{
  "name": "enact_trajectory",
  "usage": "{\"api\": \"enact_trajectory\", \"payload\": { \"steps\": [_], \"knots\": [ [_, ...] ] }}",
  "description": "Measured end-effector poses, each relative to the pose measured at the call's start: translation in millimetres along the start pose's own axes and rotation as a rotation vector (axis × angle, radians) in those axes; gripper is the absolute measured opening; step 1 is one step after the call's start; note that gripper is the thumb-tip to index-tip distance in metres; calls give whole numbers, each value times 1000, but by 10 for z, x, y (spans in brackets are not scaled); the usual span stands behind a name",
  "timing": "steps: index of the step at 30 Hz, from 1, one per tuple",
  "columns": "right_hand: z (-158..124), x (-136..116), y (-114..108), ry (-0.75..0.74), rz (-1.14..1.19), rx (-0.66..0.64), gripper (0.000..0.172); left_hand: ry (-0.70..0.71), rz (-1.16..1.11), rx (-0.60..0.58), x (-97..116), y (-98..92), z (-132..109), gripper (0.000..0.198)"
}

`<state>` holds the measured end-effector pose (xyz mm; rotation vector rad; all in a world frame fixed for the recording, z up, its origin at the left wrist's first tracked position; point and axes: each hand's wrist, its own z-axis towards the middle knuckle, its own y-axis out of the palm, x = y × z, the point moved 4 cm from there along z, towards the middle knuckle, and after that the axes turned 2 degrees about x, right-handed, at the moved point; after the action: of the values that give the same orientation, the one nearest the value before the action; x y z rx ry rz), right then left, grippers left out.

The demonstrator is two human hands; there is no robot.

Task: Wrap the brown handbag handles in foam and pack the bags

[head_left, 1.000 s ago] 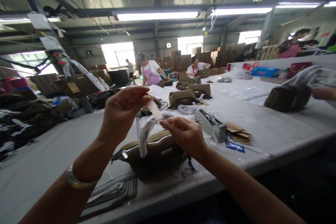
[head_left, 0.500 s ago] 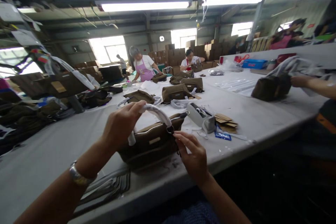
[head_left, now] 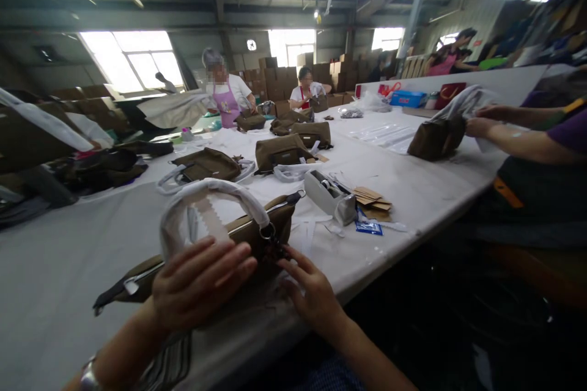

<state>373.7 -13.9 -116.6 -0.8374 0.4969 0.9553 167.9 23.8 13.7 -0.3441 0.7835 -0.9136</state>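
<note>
In the head view, the left hand (head_left: 204, 278) has come down from the curved handle (head_left: 222, 188), where it was half a second ago; now it is flat before the brown bag (head_left: 280, 217), fingers straight and gripping nothing visible. The right hand (head_left: 316, 293) stays near the round metal ring (head_left: 267, 231), its fingers narrow at a small dark piece (head_left: 274, 250); I cannot tell if they pinch it. The handle has whitish wrapping. The bag, cloth-like, lies on the white table (head_left: 92, 226), its front mostly hidden by the hands
</note>
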Motion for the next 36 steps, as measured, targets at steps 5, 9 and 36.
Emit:
{"api": "enact_trajectory", "payload": {
  "steps": [5, 9, 36],
  "knots": [
    [18, 136, -183, 21, 38, -2, 28, -192, -365, -384, 321, 288, -423, 40],
    [84, 497, -743, 74, -285, 216, 25, -630, -477, -249, 158, 268, -611, 31],
    [573, -200, -192, 217, 8, 182, 25, -1037, -347, -268, 180, 314, -163, 26]
  ]
}}
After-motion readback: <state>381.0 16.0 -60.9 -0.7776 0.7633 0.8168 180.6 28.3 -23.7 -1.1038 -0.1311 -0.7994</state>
